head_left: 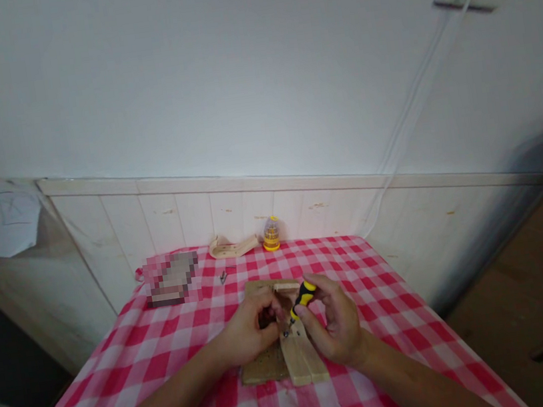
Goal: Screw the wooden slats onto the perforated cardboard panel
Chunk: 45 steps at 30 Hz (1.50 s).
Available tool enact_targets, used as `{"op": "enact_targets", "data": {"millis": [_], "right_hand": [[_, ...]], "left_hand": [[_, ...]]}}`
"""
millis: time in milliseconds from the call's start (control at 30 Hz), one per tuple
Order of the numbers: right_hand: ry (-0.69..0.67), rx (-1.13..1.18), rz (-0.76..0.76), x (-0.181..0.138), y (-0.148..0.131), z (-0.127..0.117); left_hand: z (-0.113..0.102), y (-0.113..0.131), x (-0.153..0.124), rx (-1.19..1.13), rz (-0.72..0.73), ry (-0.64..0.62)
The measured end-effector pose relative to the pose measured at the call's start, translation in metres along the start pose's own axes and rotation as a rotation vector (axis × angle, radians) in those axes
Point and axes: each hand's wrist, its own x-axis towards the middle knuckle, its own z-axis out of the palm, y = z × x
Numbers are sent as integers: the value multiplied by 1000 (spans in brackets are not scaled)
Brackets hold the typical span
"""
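Observation:
My right hand (336, 321) is closed around the yellow and black handle of a small screwdriver (304, 298). Its shaft slants down and left to a small dark screw (286, 334) at the face of a pale wooden piece (303, 359). Curled at that piece's left edge, my left hand (251, 326) has its thumb and forefinger close to the screwdriver tip; what they pinch is hidden. Another small dark spot, a screw or hole, shows to the right of the tip. Underneath lies a brown board (263, 368).
At the back of the checked tablecloth (191, 349) stand a curved wooden piece (234, 246) and a clear-topped yellow container (270, 234). Small metal parts (223, 277) lie nearer. A blurred-out flat object (174, 279) is at back left. The wall (231, 206) borders the table.

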Motion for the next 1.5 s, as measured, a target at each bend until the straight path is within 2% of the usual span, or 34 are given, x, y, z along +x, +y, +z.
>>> {"op": "enact_targets", "data": {"millis": [133, 467, 733, 1133, 1367, 1500], "right_hand": [[-27, 35, -27, -1, -2, 0], [-61, 69, -54, 3, -8, 1], [-181, 65, -126, 9, -14, -8], [5, -42, -72, -3, -5, 2], [-14, 14, -55, 1, -7, 4], [-53, 137, -20, 3, -10, 5]], "left_hand": [[0, 10, 0, 47, 26, -69], [1, 8, 1, 62, 83, -87], [2, 6, 1, 47, 100, -89], [0, 15, 2, 83, 79, -102], [1, 13, 1, 92, 59, -90], [0, 13, 1, 84, 74, -91]]}}
